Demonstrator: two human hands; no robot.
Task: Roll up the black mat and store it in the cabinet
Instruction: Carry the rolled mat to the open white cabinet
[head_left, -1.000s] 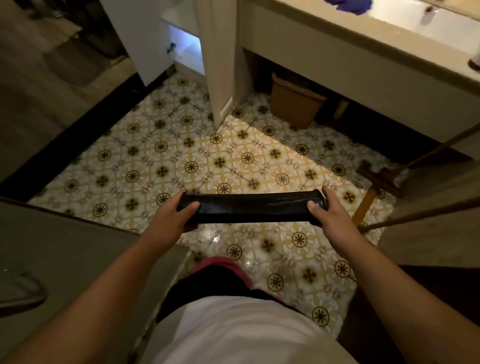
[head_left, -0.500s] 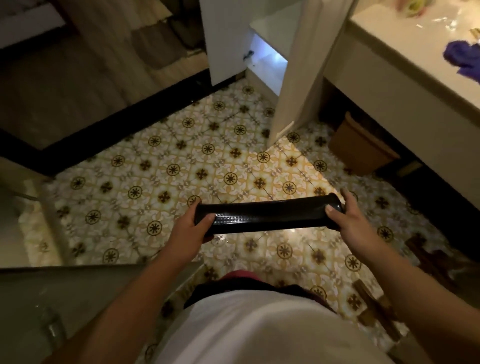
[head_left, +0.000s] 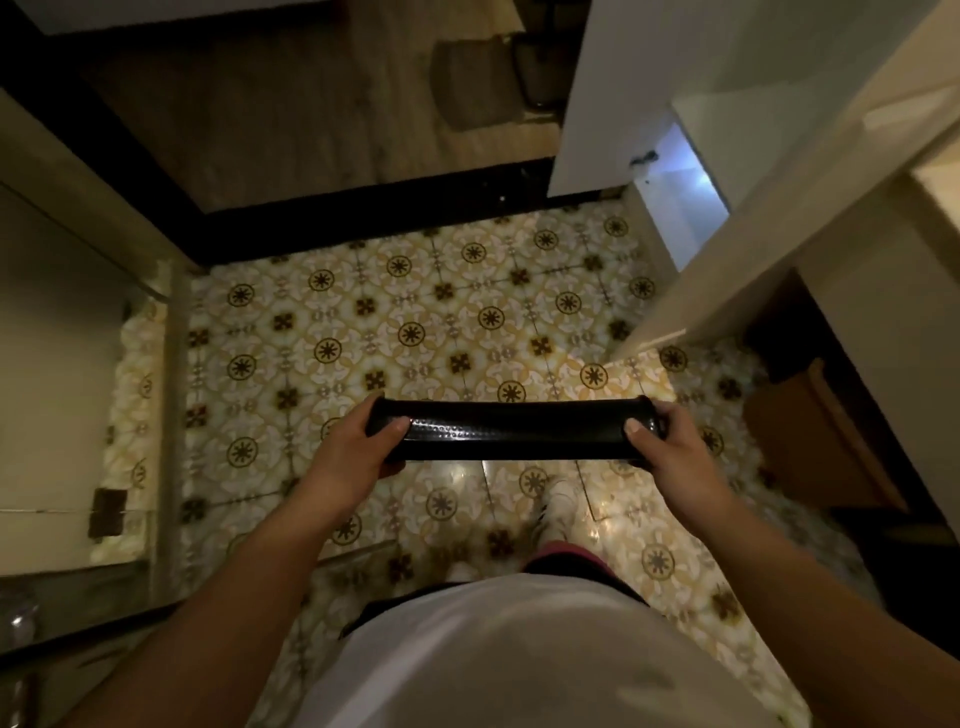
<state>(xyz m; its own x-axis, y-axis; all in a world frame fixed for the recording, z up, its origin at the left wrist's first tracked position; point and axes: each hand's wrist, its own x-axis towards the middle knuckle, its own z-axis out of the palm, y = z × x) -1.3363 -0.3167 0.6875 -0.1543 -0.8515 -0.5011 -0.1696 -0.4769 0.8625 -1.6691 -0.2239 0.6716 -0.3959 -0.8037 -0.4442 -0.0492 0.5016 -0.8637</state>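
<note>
The black mat (head_left: 511, 430) is rolled into a tight horizontal tube, held at waist height over the patterned tile floor. My left hand (head_left: 353, 452) grips its left end, thumb on top. My right hand (head_left: 670, 441) grips its right end the same way. The white cabinet (head_left: 680, 202) stands at the upper right with its door (head_left: 592, 104) swung open and a lit interior showing.
A brown bin (head_left: 810, 436) sits under the counter at the right. A dark threshold strip (head_left: 363, 218) separates the tiles from wooden flooring beyond. A glass panel and wall (head_left: 67, 374) close off the left side. My foot in a light shoe (head_left: 558, 504) is below the mat.
The view has swung left, so the cabinet and counter have slid to the right edge. Both hands keep the same grip on the rolled mat.
</note>
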